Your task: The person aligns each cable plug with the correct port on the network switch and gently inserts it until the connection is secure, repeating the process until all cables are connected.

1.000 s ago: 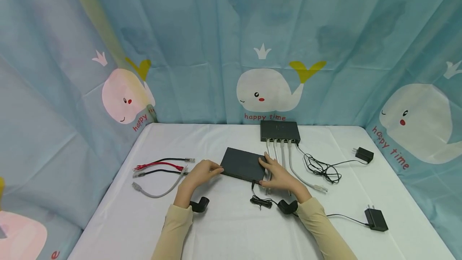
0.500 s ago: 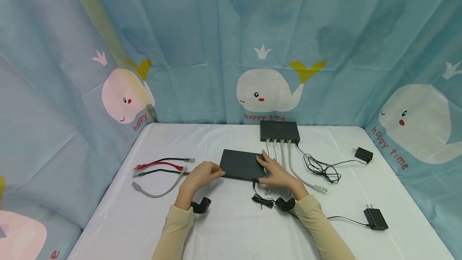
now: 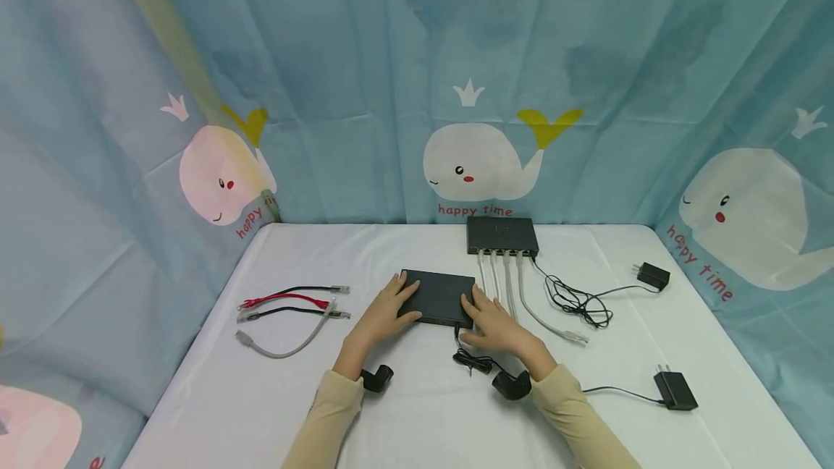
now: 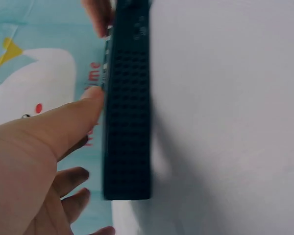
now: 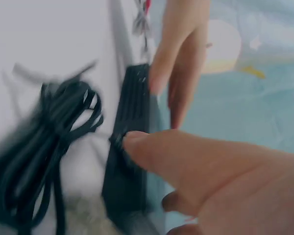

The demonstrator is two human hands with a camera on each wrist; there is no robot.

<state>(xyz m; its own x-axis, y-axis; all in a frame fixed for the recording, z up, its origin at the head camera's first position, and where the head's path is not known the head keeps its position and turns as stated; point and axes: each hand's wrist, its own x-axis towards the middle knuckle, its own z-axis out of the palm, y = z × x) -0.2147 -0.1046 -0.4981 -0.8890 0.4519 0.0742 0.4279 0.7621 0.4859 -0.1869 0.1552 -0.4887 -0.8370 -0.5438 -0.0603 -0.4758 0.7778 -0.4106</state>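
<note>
A flat black network switch (image 3: pixel 443 299) lies on the white table in the middle of the head view, its vented long side (image 4: pixel 127 122) filling the left wrist view. My left hand (image 3: pixel 379 315) rests on its left end, fingers spread over the top and thumb at the near edge. At the right end, my right hand (image 3: pixel 498 328) touches the top with spread fingertips. Its thumb (image 5: pixel 152 149) lies by the power plug in the near side, as the right wrist view shows. From that plug runs a black power cord (image 3: pixel 474 361), tied in a bundle.
A second network switch (image 3: pixel 502 234) stands at the back with several grey cables plugged in. Its coiled cord (image 3: pixel 580 304) leads to a power adapter (image 3: pixel 654 276). Another adapter (image 3: pixel 675 390) lies at the front right. Loose short network cables (image 3: pixel 287 299) lie on the left.
The switch has shifted slightly left and turned straighter, then stayed in place. My left hand has moved from its left edge onto its top, fingers spreading. My right hand has shifted slightly back toward the near right corner.
</note>
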